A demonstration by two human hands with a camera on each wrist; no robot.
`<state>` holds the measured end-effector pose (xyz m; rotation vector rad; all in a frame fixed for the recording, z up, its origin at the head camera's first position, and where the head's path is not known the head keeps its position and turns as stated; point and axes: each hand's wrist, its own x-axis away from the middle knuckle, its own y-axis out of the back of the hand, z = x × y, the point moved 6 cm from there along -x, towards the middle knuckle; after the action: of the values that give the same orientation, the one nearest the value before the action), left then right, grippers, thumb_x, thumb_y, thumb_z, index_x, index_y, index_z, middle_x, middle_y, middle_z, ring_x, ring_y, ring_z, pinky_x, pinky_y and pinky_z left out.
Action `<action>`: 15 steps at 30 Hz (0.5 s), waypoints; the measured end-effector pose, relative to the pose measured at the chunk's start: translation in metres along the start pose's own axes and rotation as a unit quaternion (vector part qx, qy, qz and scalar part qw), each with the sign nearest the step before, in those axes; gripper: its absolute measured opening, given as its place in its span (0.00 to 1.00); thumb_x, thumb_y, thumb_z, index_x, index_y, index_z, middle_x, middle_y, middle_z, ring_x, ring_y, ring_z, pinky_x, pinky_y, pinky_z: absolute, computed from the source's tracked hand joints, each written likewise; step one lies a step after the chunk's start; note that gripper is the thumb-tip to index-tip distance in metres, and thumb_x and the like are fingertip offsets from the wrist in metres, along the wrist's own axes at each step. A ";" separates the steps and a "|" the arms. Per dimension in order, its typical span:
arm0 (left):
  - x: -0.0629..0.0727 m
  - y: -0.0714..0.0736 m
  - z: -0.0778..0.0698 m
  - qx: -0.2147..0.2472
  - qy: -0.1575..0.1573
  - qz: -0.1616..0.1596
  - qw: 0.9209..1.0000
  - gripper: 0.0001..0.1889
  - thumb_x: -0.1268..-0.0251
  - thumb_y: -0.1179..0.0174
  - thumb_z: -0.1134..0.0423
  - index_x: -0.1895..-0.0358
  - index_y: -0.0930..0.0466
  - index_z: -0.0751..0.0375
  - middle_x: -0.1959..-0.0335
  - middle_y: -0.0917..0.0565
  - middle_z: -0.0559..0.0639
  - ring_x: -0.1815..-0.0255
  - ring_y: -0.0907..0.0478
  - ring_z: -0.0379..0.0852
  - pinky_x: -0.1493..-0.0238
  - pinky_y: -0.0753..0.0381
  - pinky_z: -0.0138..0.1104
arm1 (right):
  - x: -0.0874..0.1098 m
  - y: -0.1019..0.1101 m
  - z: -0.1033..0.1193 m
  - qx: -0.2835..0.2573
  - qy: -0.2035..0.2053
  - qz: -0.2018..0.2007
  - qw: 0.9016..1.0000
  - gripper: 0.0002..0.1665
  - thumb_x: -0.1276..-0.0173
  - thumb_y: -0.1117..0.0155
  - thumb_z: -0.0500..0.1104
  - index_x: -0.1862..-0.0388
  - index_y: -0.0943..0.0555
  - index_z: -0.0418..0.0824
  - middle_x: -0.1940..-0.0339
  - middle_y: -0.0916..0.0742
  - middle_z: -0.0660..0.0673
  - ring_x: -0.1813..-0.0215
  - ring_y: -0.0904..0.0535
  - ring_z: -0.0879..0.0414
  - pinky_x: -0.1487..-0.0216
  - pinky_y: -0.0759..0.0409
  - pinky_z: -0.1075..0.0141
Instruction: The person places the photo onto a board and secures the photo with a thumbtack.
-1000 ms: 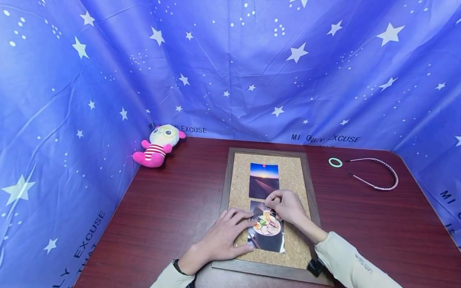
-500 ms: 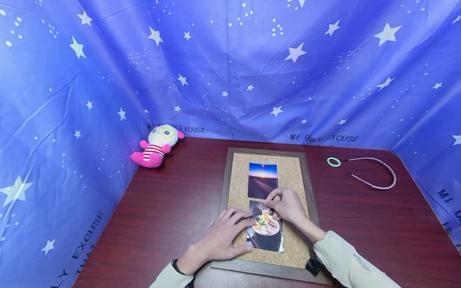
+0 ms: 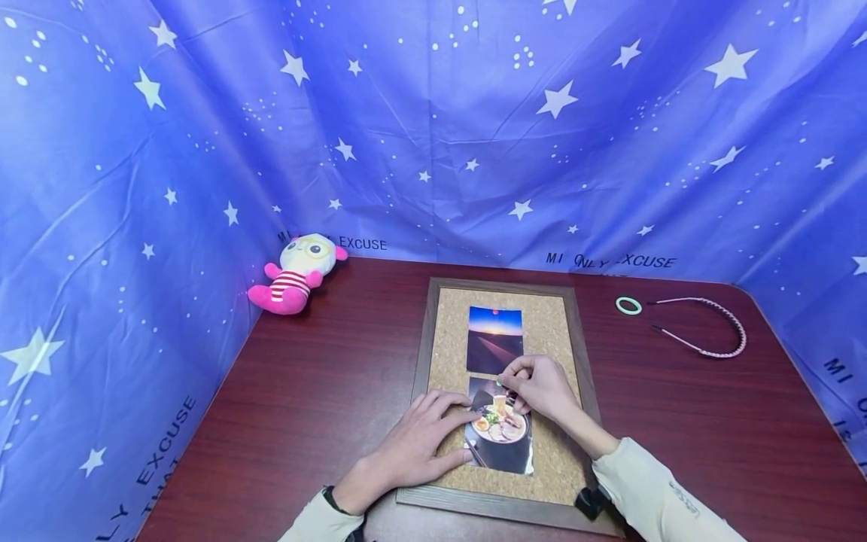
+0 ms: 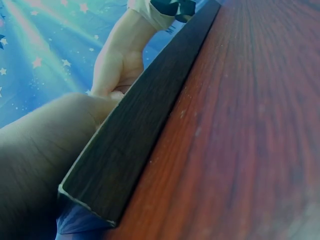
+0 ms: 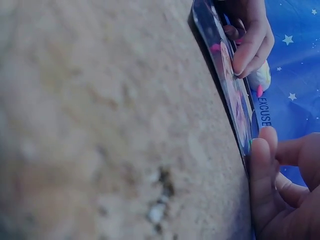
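Note:
A corkboard (image 3: 549, 467) in a brown wooden frame lies on the table. On it, a photo of a noodle bowl (image 3: 504, 455) lies flat just below a sunset photo (image 3: 495, 342), which has a red pin (image 3: 496, 311) at its top edge. My left hand (image 3: 423, 440) rests with spread fingers across the left side of the noodle photo. My right hand (image 3: 538, 388) pinches a small green pushpin (image 3: 499, 382) between thumb and index finger, right at the noodle photo's top edge. In the right wrist view, thumb and index fingertip meet beside the photo's end.
A pink and white plush toy (image 3: 296, 275) sits at the back left of the dark red table (image 3: 325, 376). At the back right lie a light green ring (image 3: 628, 306) and a braided headband (image 3: 728, 324). A blue star-printed curtain (image 3: 433, 150) surrounds the table.
The green pushpin now shows between my right thumb and index finger. My left thumb has slid slightly up along the photo's left edge. The photos and board keep their places.

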<state>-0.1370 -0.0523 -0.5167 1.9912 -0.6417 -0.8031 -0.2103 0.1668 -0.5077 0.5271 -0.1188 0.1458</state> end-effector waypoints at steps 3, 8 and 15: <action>0.000 0.000 0.001 0.001 0.002 -0.003 1.000 0.30 0.23 0.33 0.41 0.24 0.18 0.48 0.27 0.22 0.48 0.27 0.27 0.47 0.26 0.25 0.50 | 0.002 0.001 0.002 0.003 0.006 0.004 1.000 0.06 0.24 0.28 0.33 0.64 0.11 0.35 0.83 0.15 0.48 0.85 0.17 0.59 0.79 0.15 0.64; 0.000 0.000 0.000 -0.005 -0.004 -0.009 1.000 0.30 0.24 0.32 0.40 0.25 0.18 0.47 0.27 0.23 0.48 0.27 0.27 0.47 0.25 0.25 0.50 | 0.006 0.003 0.007 0.005 0.022 0.004 1.000 0.06 0.23 0.29 0.34 0.63 0.11 0.35 0.81 0.14 0.47 0.82 0.15 0.56 0.77 0.13 0.63; 0.001 -0.001 0.000 -0.007 -0.004 -0.008 1.000 0.31 0.22 0.35 0.38 0.23 0.20 0.46 0.25 0.25 0.50 0.25 0.28 0.49 0.25 0.25 0.51 | 0.012 0.009 0.019 0.008 0.051 -0.005 0.999 0.06 0.22 0.28 0.35 0.62 0.11 0.35 0.78 0.13 0.45 0.79 0.14 0.55 0.75 0.13 0.64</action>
<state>-0.1366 -0.0525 -0.5179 1.9823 -0.6248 -0.8242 -0.2010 0.1663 -0.4851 0.5358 -0.0154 0.1646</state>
